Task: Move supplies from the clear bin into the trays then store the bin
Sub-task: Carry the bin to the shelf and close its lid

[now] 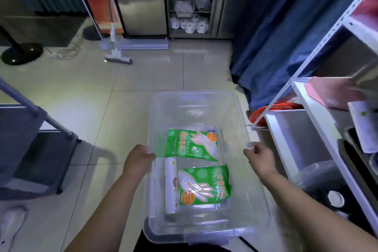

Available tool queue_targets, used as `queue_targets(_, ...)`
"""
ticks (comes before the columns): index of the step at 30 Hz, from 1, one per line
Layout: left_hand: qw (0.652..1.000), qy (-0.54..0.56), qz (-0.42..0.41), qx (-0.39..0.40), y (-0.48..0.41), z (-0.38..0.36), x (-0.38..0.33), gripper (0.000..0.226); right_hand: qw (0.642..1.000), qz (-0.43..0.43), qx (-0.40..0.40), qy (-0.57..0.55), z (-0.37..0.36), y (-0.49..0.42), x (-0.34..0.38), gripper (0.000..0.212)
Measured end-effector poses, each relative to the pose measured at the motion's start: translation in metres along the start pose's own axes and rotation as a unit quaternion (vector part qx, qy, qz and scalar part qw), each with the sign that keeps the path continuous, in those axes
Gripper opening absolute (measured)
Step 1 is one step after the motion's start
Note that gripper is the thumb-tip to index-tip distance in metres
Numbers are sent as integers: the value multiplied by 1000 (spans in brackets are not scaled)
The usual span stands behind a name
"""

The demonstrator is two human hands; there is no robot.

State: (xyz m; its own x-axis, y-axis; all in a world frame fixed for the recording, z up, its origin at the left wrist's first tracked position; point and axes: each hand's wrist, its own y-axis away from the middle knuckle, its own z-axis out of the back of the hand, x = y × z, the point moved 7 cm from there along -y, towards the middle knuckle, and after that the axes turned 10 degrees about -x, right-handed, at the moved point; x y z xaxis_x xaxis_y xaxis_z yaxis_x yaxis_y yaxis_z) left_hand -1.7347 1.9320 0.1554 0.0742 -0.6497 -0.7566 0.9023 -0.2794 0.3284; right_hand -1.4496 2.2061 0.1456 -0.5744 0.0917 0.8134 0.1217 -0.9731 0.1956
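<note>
A clear plastic bin [196,98] is held out in front of me above the tiled floor. My left hand [139,158] grips its left rim and my right hand [258,156] grips its right rim. Inside lie two green packs of disposable gloves, one further from me [192,145] and one nearer [203,185]. A white roll of bags [171,186] lies along the left side of the nearer pack.
A white metal shelf rack [306,108] stands close on the right with pink items, paper and dark trays on it. A dark fabric cart [30,145] is on the left. A blue curtain [276,37] hangs ahead right, with a mop [117,59] and a cabinet beyond.
</note>
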Motion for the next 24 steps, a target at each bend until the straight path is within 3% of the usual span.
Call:
queue_targets(11,991,-67,-28,111,-199,-130,-109,21,992,-90,-67,58,-51,-144,18,6)
queue_targets(14,983,-107,-41,147,-245,-167,-132,8,986,-126,-76,74,-70,-178,17,15)
queue_targets(24,954,-202,-47,217,-332,-297,-141,8,972,-189,-80,115,-111,-280,-28,20)
